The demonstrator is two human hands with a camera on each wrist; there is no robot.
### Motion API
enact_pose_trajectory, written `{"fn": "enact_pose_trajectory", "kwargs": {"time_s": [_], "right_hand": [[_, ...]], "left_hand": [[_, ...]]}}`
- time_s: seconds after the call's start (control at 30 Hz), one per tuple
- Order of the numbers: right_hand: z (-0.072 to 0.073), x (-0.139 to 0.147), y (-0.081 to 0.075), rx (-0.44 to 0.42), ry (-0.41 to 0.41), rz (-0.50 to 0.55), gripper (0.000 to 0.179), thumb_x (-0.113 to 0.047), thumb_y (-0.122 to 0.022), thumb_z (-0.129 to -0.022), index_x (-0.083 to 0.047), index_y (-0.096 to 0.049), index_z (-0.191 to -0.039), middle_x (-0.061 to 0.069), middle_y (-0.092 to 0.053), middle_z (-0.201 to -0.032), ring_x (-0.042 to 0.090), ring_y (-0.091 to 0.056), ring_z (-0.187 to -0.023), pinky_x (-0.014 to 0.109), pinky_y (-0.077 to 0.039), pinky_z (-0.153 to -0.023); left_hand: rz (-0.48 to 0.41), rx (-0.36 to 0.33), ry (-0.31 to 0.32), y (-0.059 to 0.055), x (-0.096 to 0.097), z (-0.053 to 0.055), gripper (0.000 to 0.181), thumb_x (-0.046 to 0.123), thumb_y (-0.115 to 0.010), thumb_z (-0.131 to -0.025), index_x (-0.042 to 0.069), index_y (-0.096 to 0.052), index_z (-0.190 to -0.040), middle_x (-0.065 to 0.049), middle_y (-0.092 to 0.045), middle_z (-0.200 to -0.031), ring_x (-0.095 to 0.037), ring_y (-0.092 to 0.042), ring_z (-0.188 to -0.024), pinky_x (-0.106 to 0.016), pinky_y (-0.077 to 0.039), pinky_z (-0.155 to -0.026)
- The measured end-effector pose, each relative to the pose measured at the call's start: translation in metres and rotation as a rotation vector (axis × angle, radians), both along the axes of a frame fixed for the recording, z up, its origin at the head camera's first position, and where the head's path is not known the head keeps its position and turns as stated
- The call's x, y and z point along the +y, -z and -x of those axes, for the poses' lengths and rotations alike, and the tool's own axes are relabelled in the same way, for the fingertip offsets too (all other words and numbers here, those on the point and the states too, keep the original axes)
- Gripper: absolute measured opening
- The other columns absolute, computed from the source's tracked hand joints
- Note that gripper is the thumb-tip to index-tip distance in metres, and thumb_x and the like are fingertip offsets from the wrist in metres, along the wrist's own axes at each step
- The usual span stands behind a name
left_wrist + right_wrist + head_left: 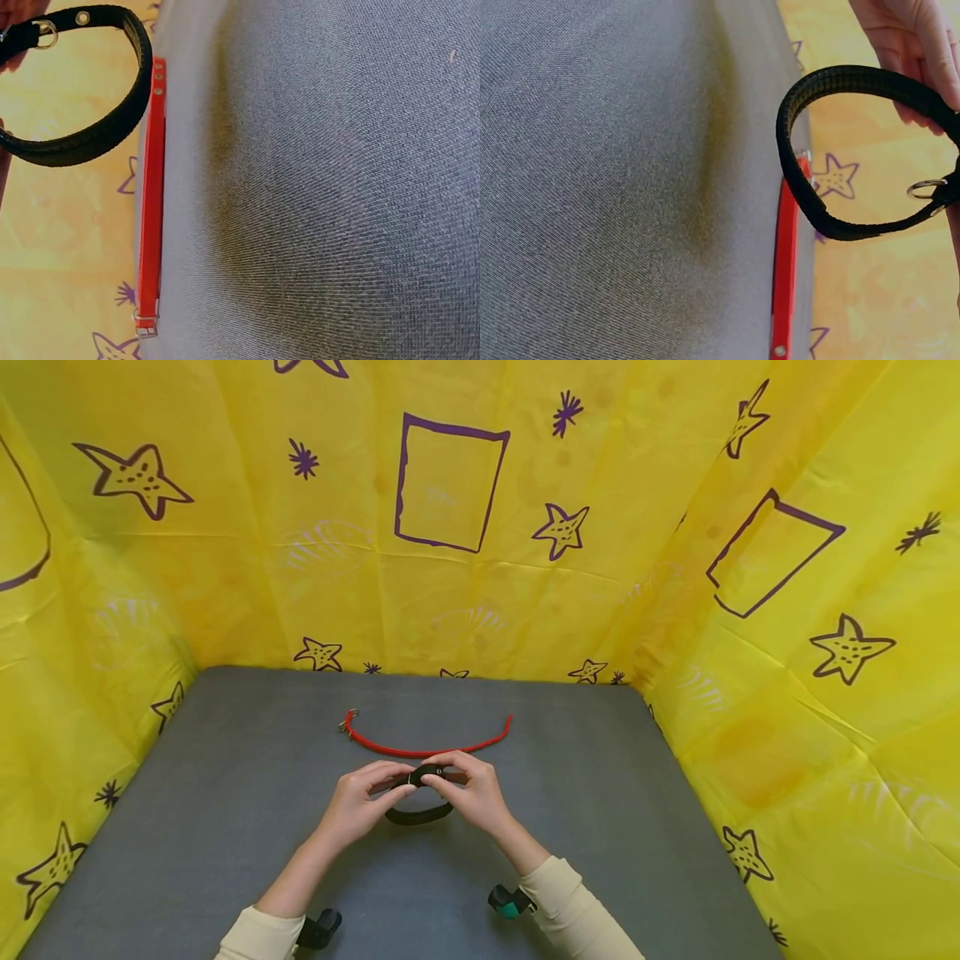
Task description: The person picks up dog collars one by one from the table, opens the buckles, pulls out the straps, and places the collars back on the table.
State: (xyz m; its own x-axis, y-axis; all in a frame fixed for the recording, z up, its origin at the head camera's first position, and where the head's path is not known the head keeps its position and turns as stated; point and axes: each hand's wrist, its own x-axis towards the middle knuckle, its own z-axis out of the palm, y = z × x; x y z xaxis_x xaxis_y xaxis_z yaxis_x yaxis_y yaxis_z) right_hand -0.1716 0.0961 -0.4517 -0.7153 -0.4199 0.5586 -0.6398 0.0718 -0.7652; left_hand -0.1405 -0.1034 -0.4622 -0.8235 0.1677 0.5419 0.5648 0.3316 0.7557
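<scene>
A black collar (418, 816) with a metal D-ring and eyelets forms a loop held up above the grey table, seen large in both wrist views. My left hand (369, 797) pinches its left side between thumb and fingers. On the other side my right hand (471, 789) pinches the strap near an eyelet, the fingertips of both hands almost meeting. How the strap end sits in the buckle is hidden by the fingers. Beyond the hands lies a red collar (408, 752), curved on the table, its buckle end at the left.
The grey table (247, 760) stands between yellow fabric walls (247, 593) printed with purple stars and frames. Dark devices (321, 928) are strapped at both wrists, below the cream sleeves.
</scene>
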Motion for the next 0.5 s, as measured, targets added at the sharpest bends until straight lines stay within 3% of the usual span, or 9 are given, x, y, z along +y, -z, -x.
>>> {"fn": "enact_pose_trajectory", "kwargs": {"time_s": [0.2, 0.4, 0.5], "right_hand": [[-0.0031, -0.0016, -0.0032, -0.051, -0.003, 0.02, 0.017, 0.005, -0.07, -0.086, 0.006, -0.067, -0.103, 0.02, -0.067, -0.1, 0.031, -0.065, -0.081, 0.043, -0.058, -0.067], [-0.0017, -0.0029, 0.0011, -0.061, -0.019, 0.066, 0.017, 0.008, -0.068, -0.086, 0.008, -0.066, -0.103, 0.022, -0.066, -0.101, 0.027, -0.064, -0.081, 0.038, -0.058, -0.059], [-0.0013, -0.003, 0.0022, -0.095, -0.012, 0.084, 0.017, 0.008, -0.067, -0.087, 0.009, -0.065, -0.104, 0.023, -0.065, -0.102, 0.021, -0.065, -0.085, 0.035, -0.058, -0.063]], "left_hand": [[-0.017, -0.029, 0.004, -0.0092, 0.0001, -0.0057, 0.024, -0.007, -0.077, -0.077, -0.005, -0.071, -0.101, -0.014, -0.071, -0.096, -0.028, -0.069, -0.087, -0.044, -0.056, -0.075], [-0.042, -0.045, -0.002, -0.0039, -0.0007, -0.0042, 0.024, -0.006, -0.077, -0.077, -0.003, -0.072, -0.1, -0.013, -0.071, -0.096, -0.03, -0.069, -0.088, -0.044, -0.057, -0.075], [-0.049, -0.042, -0.003, 0.0006, -0.0016, -0.0024, 0.024, -0.007, -0.077, -0.078, -0.004, -0.071, -0.101, -0.013, -0.071, -0.096, -0.029, -0.069, -0.088, -0.042, -0.057, -0.074]]}}
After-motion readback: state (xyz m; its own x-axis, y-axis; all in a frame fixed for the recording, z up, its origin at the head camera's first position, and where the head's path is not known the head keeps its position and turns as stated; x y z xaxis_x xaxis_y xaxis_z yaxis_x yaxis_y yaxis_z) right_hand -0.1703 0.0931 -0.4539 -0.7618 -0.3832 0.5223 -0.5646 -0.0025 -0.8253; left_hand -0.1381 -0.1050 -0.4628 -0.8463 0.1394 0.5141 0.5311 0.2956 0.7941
